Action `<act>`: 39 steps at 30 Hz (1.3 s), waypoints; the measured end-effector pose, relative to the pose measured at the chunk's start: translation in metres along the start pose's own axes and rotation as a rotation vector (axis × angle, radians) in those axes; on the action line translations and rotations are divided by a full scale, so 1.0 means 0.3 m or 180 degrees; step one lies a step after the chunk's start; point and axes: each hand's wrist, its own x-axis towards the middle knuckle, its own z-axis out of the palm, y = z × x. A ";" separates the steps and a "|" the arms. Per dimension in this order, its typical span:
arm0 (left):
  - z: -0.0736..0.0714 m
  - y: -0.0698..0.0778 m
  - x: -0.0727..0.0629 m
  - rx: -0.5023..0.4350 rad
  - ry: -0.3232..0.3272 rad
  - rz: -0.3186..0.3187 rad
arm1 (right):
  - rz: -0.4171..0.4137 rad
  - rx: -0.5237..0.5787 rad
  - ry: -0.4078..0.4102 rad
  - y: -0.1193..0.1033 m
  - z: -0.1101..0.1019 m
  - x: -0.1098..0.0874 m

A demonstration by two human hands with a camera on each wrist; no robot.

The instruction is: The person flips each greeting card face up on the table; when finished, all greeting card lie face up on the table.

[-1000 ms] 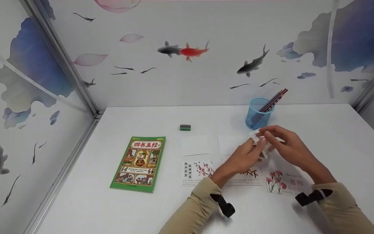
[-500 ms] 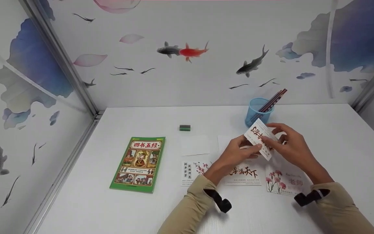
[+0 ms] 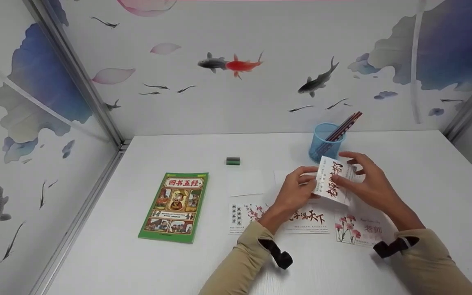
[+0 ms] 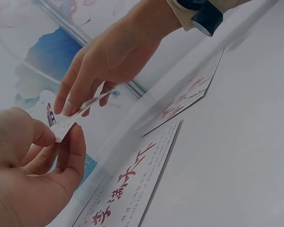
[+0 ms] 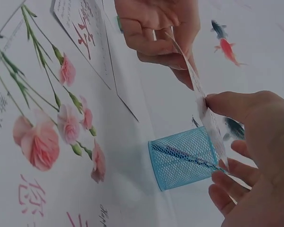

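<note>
A white card with red-brown Chinese lettering is held tilted above the table between both hands. My left hand pinches its left edge. My right hand holds it from the right, thumb on the printed face and fingers behind, as the right wrist view shows. Edge-on, the card appears between the two hands in the left wrist view. Below lie a lettered card, a plum-blossom card partly behind my left forearm, and a carnation card.
A blue mesh pencil cup with several pencils stands just behind the hands. A green book lies to the left. A small green and dark object sits farther back. Blank white cards lie in the rear row.
The card was edge-on and mostly hidden, then turned its printed face into view. It has since rotated between the fingers, its lettering now running steeply upward. The hands stay in about the same place.
</note>
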 end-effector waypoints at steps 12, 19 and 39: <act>0.014 -0.008 0.014 0.0113 0.0043 0.0079 | 0.0384 -0.0211 -0.0074 0.027 -0.019 -0.008; 0.047 -0.011 0.026 0.1223 0.0492 0.0340 | 0.0565 -0.0287 -0.0300 0.053 -0.036 -0.006; 0.174 -0.031 0.089 0.4010 -0.0022 0.0450 | 0.1054 -0.0672 -0.0768 0.129 -0.090 -0.008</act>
